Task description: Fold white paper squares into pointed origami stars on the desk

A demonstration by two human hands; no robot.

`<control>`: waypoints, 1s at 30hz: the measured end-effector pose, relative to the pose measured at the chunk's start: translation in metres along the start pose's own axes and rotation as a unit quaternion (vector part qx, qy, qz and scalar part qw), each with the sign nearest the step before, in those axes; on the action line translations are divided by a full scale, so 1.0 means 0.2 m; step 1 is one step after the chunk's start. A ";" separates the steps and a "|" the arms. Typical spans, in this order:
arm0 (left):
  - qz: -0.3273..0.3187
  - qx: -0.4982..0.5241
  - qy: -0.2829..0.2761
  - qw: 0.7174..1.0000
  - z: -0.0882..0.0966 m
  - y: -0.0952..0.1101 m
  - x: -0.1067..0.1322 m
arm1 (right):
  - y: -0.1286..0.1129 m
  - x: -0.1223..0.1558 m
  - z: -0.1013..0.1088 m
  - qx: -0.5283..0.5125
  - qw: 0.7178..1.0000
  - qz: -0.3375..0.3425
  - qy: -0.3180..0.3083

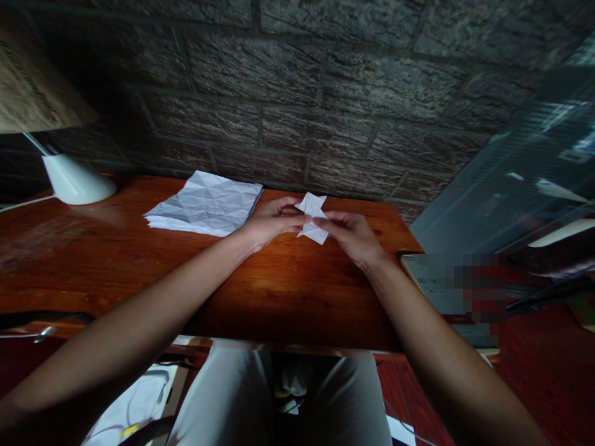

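Pinching the folded paper (313, 208) with closed fingers (333, 227), you hold it between your left hand (268, 225) and right hand (357, 238), longest from near to far.

A pale screen (425, 297) at the right edge of the tabletop (297, 297) carries a small line of digits (426, 280) that appears to read "00:14," the first pair faint. Smaller marks (432, 290) just beneath are too blurred to make out, and a pixelated patch (486, 285) covers the right part of the display. Near the tabletop's far left corner, a slanting row of dark marks (28, 77) resembling lettering crosses a tan lampshade (41, 102), too dim and soft to read.
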State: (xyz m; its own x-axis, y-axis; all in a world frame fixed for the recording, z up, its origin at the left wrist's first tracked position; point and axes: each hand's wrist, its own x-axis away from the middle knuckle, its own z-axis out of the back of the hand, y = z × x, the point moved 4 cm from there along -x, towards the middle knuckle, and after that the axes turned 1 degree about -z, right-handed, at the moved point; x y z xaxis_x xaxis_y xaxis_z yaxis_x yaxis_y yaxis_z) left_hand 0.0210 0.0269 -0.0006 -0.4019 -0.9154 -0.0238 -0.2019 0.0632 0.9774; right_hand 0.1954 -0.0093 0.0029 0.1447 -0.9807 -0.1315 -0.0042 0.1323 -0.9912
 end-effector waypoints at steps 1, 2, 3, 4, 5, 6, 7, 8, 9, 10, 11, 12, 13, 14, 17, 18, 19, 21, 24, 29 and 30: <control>0.005 0.007 0.002 1.000 0.00 0.00 0.00 | 0.00 0.00 0.00 0.001 1.000 0.003 0.000; 0.006 0.016 0.009 1.000 -0.01 -0.01 0.00 | 0.00 0.00 0.00 0.001 1.000 0.006 -0.001; 0.005 0.025 0.019 0.999 -0.01 -0.01 0.00 | -0.01 0.00 -0.01 0.000 1.000 0.009 -0.001; 0.003 0.035 0.030 0.999 -0.01 -0.01 -0.01 | -0.01 0.00 -0.01 0.000 1.000 0.011 -0.002; 0.001 0.043 0.040 0.998 -0.01 -0.02 -0.01 | -0.01 0.00 -0.01 0.000 1.000 0.012 -0.004; -0.004 0.048 0.049 0.998 -0.01 -0.02 -0.01 | -0.01 0.00 -0.01 0.001 1.000 0.013 -0.007; -0.009 0.050 0.055 0.997 -0.01 -0.02 -0.01 | -0.01 0.00 -0.01 0.002 1.000 0.013 -0.009; -0.015 0.049 0.057 0.997 -0.01 -0.03 -0.01 | -0.01 0.00 -0.01 0.002 1.000 0.012 -0.009; -0.022 0.044 0.056 0.997 -0.01 -0.03 -0.02 | -0.01 0.00 -0.01 0.002 1.000 0.012 -0.009; -0.029 0.038 0.053 0.997 -0.01 -0.03 -0.01 | 0.00 0.00 -0.01 0.001 1.000 0.011 -0.009; -0.036 0.030 0.049 0.998 -0.01 -0.02 -0.01 | 0.00 0.00 -0.01 0.001 1.000 0.010 -0.009; -0.044 0.022 0.045 0.998 -0.01 -0.02 -0.01 | 0.00 0.00 -0.01 0.001 1.000 0.009 -0.008; -0.052 0.014 0.043 0.998 -0.02 -0.01 -0.01 | 0.00 0.00 -0.01 0.002 1.000 0.007 -0.008; -0.061 0.006 0.045 0.997 -0.02 -0.01 0.00 | 0.00 0.00 -0.01 0.004 1.000 0.006 -0.008; -0.086 -0.015 0.059 0.994 -0.02 0.01 0.01 | 0.00 0.00 -0.02 0.007 1.000 0.006 -0.003; -0.088 -0.020 0.060 0.994 -0.02 0.01 0.01 | 0.00 0.01 -0.02 0.006 1.000 0.007 0.000; -0.086 -0.022 0.060 0.994 -0.02 0.00 0.01 | 0.00 0.00 -0.02 0.004 1.000 0.008 0.004; -0.069 -0.019 0.057 0.996 -0.02 -0.02 0.00 | 0.00 0.00 -0.01 0.001 1.000 0.009 0.015; -0.046 -0.006 0.057 0.997 -0.01 -0.04 -0.01 | 0.01 0.00 -0.01 0.000 1.000 0.007 0.024; -0.060 -0.006 0.055 0.997 0.00 -0.03 -0.01 | -0.01 0.01 -0.01 0.024 0.999 0.015 0.026; -0.065 -0.010 0.056 0.996 -0.01 -0.03 -0.01 | -0.01 0.01 -0.01 0.030 0.999 0.017 0.029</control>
State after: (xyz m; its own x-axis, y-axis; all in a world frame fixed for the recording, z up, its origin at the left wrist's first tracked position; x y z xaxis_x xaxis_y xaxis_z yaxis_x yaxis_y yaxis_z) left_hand 0.0244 0.0280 -0.0059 -0.2719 -0.9537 -0.1285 -0.2274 -0.0660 0.9716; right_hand 0.1938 -0.0111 0.0042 0.0877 -0.9820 -0.1673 0.0511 0.1722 -0.9837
